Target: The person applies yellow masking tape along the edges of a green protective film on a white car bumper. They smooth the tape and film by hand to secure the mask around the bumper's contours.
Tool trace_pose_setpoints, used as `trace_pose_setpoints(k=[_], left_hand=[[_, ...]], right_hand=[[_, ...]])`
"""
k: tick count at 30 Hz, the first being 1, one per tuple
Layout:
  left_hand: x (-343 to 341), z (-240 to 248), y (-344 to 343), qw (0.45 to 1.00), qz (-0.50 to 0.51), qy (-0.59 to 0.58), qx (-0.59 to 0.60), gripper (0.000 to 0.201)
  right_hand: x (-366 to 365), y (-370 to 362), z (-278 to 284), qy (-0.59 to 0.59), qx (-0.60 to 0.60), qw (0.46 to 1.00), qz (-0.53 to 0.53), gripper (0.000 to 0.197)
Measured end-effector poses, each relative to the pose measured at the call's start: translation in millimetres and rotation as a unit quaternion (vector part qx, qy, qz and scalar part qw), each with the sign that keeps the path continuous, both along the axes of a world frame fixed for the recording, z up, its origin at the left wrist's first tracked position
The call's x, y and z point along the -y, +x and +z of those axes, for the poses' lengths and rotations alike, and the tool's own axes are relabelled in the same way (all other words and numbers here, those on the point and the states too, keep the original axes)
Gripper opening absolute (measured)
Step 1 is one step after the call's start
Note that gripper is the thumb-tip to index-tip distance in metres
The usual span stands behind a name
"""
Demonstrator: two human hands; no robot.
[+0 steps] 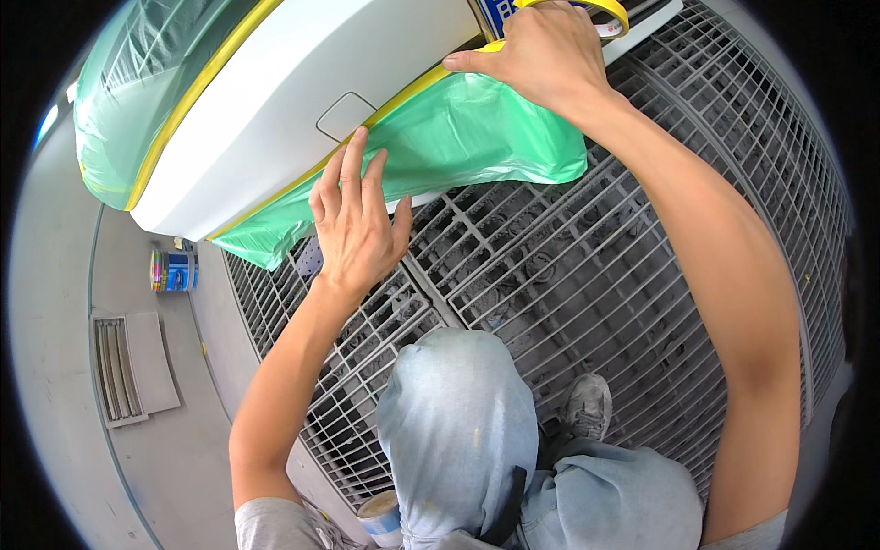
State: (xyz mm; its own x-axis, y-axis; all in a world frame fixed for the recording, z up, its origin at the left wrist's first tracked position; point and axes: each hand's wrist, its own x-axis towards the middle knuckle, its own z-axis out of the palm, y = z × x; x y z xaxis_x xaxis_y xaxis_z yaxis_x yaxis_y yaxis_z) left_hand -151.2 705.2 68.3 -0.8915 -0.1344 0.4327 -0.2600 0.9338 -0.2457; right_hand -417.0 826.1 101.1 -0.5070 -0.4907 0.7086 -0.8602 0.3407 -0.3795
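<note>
A white car bumper (275, 110) runs diagonally across the upper left, with a square outline marked in its surface. Yellow masking tape (403, 98) follows its lower edge, and green plastic masking film (486, 133) hangs from that tape. My left hand (353, 220) lies against the film with its fingers stretched out, the fingertips at the taped edge just below the square. Farther right, my right hand (555, 55) is closed around a roll of yellow masking tape (616, 13). Its thumb presses along the taped edge; the other fingers are partly hidden.
More green film (137, 101) covers the upper left, bordered by yellow tape. Below me is a metal floor grating (587, 266). A paint can (174, 271) and a vent panel (133, 367) are at the left. Another can (380, 515) stands beside my knee (458, 412).
</note>
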Motion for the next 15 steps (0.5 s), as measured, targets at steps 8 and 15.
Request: trace_pose_setpoints(k=[8, 15], left_hand=[[3, 7, -5, 0.998, -0.011, -0.022, 0.064, 0.076], [3, 9, -11, 0.994, -0.018, -0.073, 0.083, 0.072]], right_hand=[[-11, -2, -5, 0.039, 0.031, 0.999, 0.021, 0.063], [-2, -4, -2, 0.074, 0.058, 0.995, 0.013, 0.064]])
